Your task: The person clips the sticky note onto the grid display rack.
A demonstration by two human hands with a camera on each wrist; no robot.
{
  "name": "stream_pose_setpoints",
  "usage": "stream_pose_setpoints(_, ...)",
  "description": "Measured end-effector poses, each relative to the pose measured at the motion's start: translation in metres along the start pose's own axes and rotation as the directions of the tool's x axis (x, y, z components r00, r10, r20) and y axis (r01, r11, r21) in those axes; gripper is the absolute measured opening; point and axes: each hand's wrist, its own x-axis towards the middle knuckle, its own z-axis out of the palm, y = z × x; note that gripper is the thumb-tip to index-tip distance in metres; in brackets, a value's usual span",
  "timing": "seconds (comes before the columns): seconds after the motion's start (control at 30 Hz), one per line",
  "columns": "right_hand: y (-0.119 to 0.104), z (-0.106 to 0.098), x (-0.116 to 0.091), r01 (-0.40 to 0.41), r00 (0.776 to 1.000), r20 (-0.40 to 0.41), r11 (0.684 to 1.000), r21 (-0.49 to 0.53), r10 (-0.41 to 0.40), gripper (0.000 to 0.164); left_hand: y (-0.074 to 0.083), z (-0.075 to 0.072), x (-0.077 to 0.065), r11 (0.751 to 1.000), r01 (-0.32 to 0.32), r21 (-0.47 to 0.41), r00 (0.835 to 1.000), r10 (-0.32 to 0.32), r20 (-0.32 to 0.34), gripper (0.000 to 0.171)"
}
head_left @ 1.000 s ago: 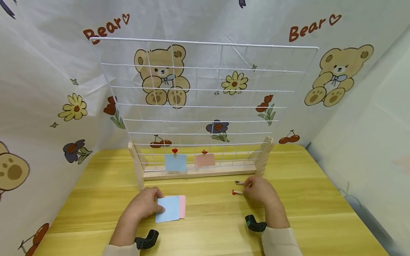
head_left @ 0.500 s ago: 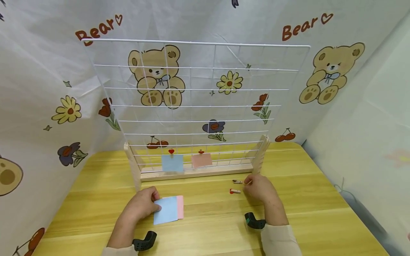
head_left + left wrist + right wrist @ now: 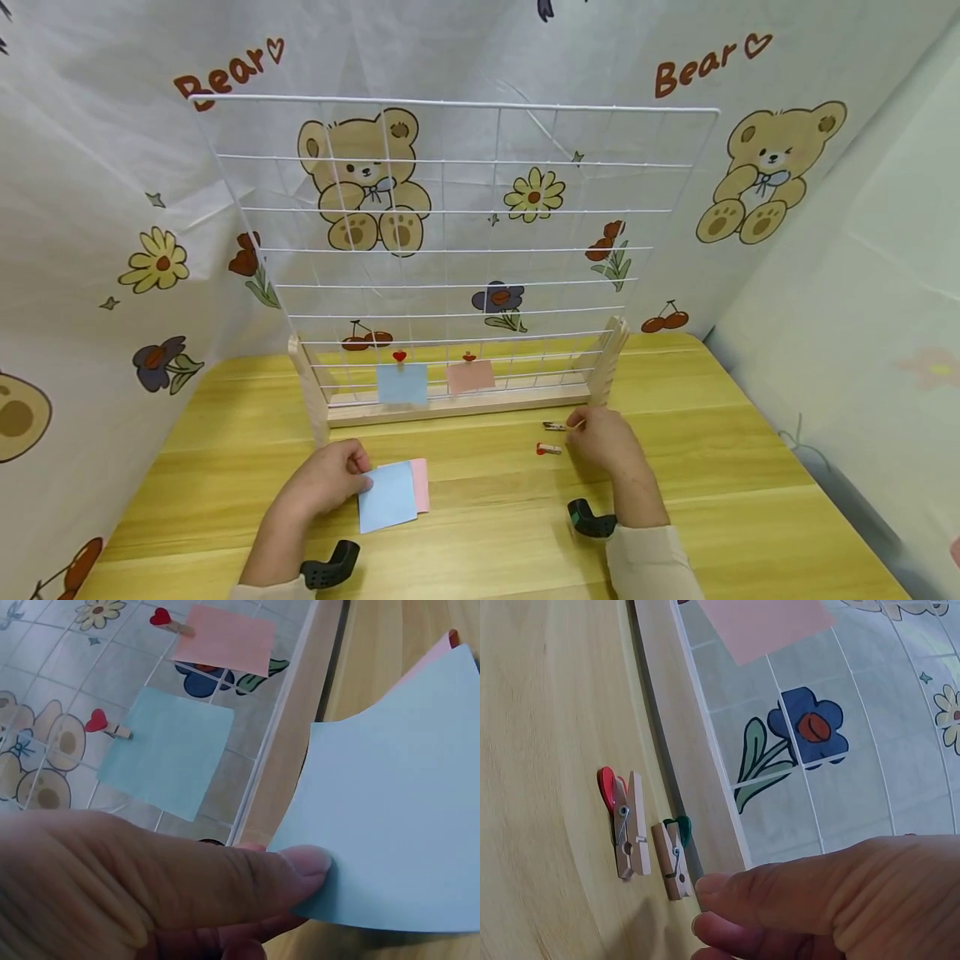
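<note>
My left hand (image 3: 327,477) pinches the left edge of a square blue paper (image 3: 388,497), thumb on top. In the left wrist view the paper (image 3: 390,795) bends upward beside the thumb. A pink paper (image 3: 421,486) shows beneath its right side. My right hand (image 3: 606,439) is by two small wooden clothespins lying on the table. One clothespin with a green decoration (image 3: 672,859) lies just beyond the thumb tip, with a slight gap. The clothespin with a red decoration (image 3: 626,825) lies farther left in that view. No object shows between the right fingers.
Behind the hands a white wire grid (image 3: 457,212) stands in a wooden base (image 3: 457,414). Red-heart clothespins hold a blue paper (image 3: 402,385) and a pink paper (image 3: 471,377) low on it. A printed bear curtain hangs behind the yellow wooden table (image 3: 480,542).
The camera view has shifted slightly. The left hand has drawn the blue paper a little left and toward me, baring more pink paper. The right hand stays by the clothespins.
</note>
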Motion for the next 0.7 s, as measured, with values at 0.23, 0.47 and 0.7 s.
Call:
stream_pose_setpoints(0.23,-0.007,0.004,-0.002,0.050,0.999,-0.014,0.999,0.018,-0.050,0.007,0.002,-0.003,-0.002,1.000,-0.002,-0.028,1.000,0.002,0.008,0.015)
stream_pose_setpoints(0.47,-0.017,0.013,-0.002,0.086,0.996,0.001,0.996,0.040,-0.086,0.006,0.004,-0.006,-0.003,0.999,-0.008,-0.050,1.000,0.009,0.021,0.015)
stream_pose_setpoints(0.7,-0.023,0.020,-0.002,0.120,0.993,-0.010,0.993,-0.006,-0.120,0.016,0.004,-0.009,-0.004,0.999,-0.008,-0.044,1.000,0.009,0.029,0.014)
